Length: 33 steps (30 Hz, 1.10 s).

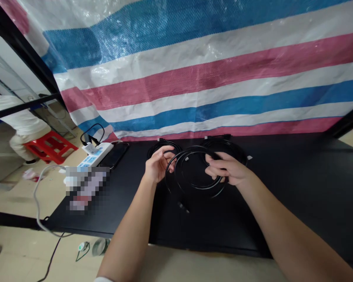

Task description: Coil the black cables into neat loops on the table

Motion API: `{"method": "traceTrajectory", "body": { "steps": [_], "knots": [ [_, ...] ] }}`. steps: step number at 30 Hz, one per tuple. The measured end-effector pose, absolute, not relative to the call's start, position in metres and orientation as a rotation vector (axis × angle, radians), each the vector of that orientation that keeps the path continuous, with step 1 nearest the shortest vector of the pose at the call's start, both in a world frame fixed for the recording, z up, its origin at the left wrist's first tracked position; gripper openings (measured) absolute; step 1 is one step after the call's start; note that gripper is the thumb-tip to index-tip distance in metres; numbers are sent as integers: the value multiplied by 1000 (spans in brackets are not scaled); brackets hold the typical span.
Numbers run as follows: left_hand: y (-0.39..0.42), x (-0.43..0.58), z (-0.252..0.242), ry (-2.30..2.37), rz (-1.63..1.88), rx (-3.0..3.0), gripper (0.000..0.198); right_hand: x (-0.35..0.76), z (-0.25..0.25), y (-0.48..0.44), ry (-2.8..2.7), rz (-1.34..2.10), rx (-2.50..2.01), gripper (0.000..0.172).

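Observation:
My right hand [228,169] is closed on a loose coil of black cable [198,187], held above the black table. My left hand [160,163] is at the left side of the same coil, its fingers curled round a loop. A blurred cable end with a dark connector [183,206] hangs below the coil. Behind my left hand lies a second coiled black cable [157,145] with a small white tag. Another coiled black cable [237,148] rests behind my right hand, partly hidden by it.
On the table's [297,188] left side are a white power strip [91,157] with plugs and a black phone [114,154]. A striped plastic sheet [194,78] hangs behind. Beyond the left edge, a person [26,121] sits on a red stool [51,145].

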<state>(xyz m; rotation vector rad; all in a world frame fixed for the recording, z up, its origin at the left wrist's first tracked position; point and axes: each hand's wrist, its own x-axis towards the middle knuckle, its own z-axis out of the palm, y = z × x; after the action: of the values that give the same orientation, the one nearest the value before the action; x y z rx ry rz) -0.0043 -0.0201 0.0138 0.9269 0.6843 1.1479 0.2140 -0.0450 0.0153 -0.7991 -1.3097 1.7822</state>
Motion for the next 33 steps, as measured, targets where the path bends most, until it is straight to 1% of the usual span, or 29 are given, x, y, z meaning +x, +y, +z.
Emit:
{"method": "traceTrajectory", "body": {
  "steps": [4, 7, 8, 11, 12, 14, 17, 21, 25, 30, 33],
  "knots": [
    [-19, 0, 7, 720, 1155, 1063, 35, 208, 12, -45, -1406, 1836, -811, 33],
    [-20, 6, 6, 786, 1067, 1164, 41, 206, 10, -45, -1408, 1845, -837, 32],
    [-20, 8, 7, 788, 1044, 1171, 40, 206, 10, -45, -1404, 1835, -844, 32],
    [-21, 8, 9, 723, 1058, 1067, 20, 206, 11, -44, -1375, 1786, -860, 30],
    [-21, 7, 9, 698, 1077, 1017, 20, 206, 12, -44, -1355, 1774, -869, 31],
    [-19, 5, 8, 683, 1103, 959, 26, 206, 12, -44, -1309, 1765, -893, 32],
    [-16, 3, 5, 737, 1120, 998, 21, 204, 11, -44, -1258, 1767, -921, 33],
    [-15, 6, 2, 842, 1134, 1095, 32, 202, 9, -43, -1223, 1774, -961, 33],
    [-12, 12, 2, 960, 1184, 1136, 28, 201, 9, -43, -1223, 1766, -1013, 34],
    [-10, 17, -1, 1041, 1280, 1059, 15, 198, 10, -43, -1279, 1653, -1082, 30],
    [-10, 19, -1, 1046, 1328, 869, 14, 193, 8, -42, -1330, 1487, -1145, 28]
  ]
}}
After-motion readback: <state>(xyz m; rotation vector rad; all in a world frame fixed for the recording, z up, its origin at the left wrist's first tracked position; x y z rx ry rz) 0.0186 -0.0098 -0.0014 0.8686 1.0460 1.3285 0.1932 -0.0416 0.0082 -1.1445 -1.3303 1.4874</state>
